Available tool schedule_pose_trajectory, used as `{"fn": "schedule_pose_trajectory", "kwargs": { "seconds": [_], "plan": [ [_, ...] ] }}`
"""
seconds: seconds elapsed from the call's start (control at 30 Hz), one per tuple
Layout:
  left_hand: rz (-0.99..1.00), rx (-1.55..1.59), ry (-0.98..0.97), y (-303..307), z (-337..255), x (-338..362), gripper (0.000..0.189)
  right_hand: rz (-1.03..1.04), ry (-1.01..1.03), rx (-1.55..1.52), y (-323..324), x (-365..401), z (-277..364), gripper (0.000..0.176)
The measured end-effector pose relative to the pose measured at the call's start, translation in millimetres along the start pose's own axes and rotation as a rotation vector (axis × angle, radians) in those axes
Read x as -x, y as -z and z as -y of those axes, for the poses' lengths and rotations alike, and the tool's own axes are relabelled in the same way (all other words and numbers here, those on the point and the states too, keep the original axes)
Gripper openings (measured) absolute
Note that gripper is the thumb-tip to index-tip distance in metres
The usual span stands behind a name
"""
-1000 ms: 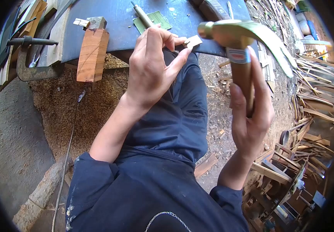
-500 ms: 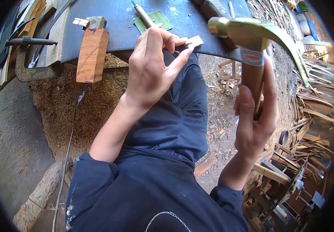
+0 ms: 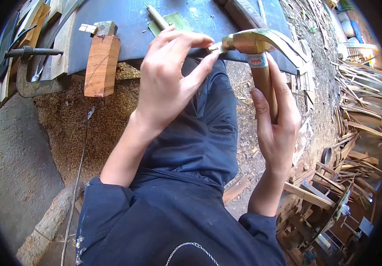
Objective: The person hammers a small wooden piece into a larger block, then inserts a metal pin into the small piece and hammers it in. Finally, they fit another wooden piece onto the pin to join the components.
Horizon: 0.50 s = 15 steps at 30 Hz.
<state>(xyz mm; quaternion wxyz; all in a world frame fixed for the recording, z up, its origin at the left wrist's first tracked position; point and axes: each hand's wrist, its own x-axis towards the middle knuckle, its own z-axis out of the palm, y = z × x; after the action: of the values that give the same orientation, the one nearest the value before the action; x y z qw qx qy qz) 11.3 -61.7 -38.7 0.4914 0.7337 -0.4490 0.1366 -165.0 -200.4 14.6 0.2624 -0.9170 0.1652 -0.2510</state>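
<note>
My right hand (image 3: 281, 126) is closed round the wooden handle of a claw hammer (image 3: 255, 42). The hammer's striking face meets, or nearly meets, a small pale wooden piece (image 3: 219, 47) at the table edge. Thumb and forefinger of my left hand (image 3: 166, 77) pinch this piece from its left side. The hammer head partly covers the piece, and its lower end is hidden. Just beyond my left fingers, a slim tool with a pale rounded handle (image 3: 157, 17) lies on a green square sheet (image 3: 177, 21).
A reddish wood block (image 3: 102, 66) juts over the near edge of the dark table (image 3: 133, 26). Left of it, a rusty C-clamp (image 3: 27, 73) sits by stacked boards (image 3: 64, 46). A dark wooden tool (image 3: 244, 13) lies at the back. Wood scraps (image 3: 359, 111) heap up at right.
The hammer has come down and to the left, from raised beside the table to the small wooden piece. My left hand keeps its pinch, with the fingers slightly shifted.
</note>
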Motion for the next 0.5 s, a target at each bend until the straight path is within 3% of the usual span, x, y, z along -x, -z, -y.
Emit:
{"fn": "schedule_pose_trajectory", "kwargs": {
  "seconds": [0.3, 0.5],
  "plan": [
    [0.071, 0.025, -0.060, 3, 7, -13, 0.016, -0.025, 0.119, 0.010, 0, -3, -6, 0.057],
    [0.030, 0.163, 0.122, 2, 3, -8, 0.012, 0.056, 0.003, 0.023, 8, -1, 1, 0.051]
  ]
}}
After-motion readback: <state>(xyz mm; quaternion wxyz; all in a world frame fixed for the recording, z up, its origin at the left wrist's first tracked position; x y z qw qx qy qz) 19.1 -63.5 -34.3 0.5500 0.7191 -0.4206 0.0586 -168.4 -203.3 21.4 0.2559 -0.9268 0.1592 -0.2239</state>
